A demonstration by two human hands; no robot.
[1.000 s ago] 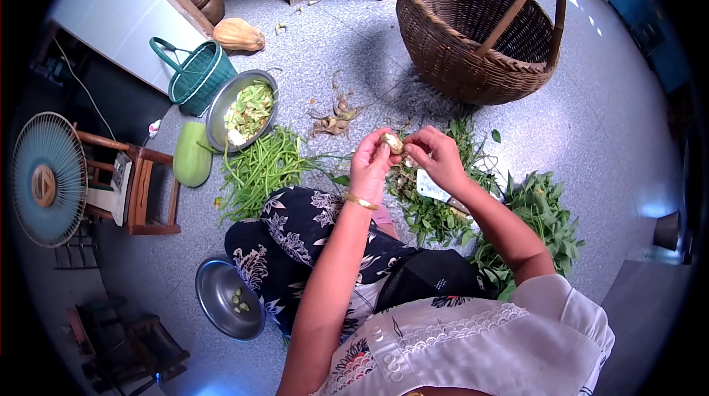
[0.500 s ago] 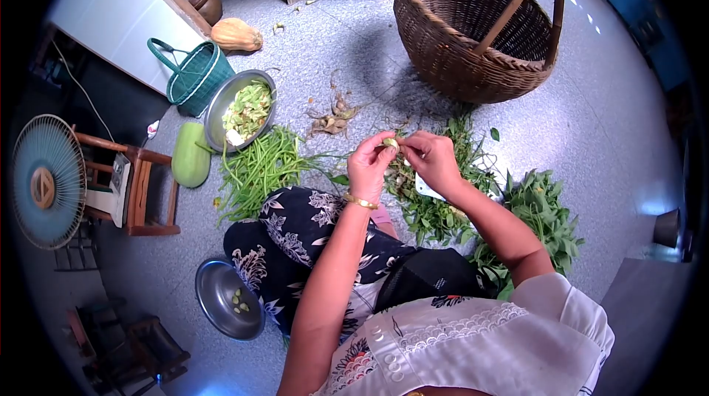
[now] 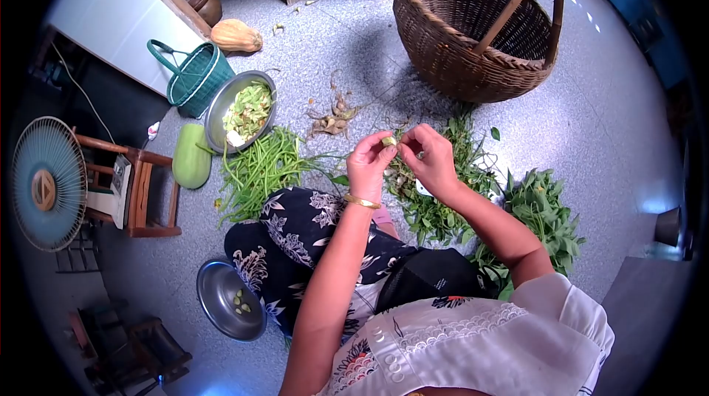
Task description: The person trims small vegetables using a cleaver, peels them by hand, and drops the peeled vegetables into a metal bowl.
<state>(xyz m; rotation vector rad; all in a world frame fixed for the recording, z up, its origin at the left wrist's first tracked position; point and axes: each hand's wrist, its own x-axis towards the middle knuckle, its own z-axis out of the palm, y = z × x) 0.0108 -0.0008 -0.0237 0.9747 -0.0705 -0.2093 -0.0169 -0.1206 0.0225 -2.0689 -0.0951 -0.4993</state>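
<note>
My left hand (image 3: pixel 366 167), with a gold bangle at the wrist, is closed in a pinch around a small pale-green vegetable piece (image 3: pixel 389 142). Close beside it on the right, my right hand (image 3: pixel 430 163) has thumb and forefinger pinched together; whatever is between those fingertips is too small to make out. Below both hands lies a spread of leafy green stems (image 3: pixel 436 222). A metal bowl (image 3: pixel 214 315) by my knee has several small green pieces in it. Another metal bowl (image 3: pixel 215 119) holds a heap of pale-green pods or peelings.
Long green beans (image 3: pixel 255 174) lie on the floor beside a green gourd (image 3: pixel 191 156). Farther off are a teal basket (image 3: pixel 198 78), a tan squash (image 3: pixel 236 35), dry scraps (image 3: pixel 334 119) and a big wicker basket (image 3: pixel 465 63). More leaves (image 3: pixel 543 215) sit at right, a fan (image 3: pixel 48 183) at left.
My right hand's fingers have drawn slightly up and curled more. The small green piece has turned a little in my left hand, which stays in nearly the same place.
</note>
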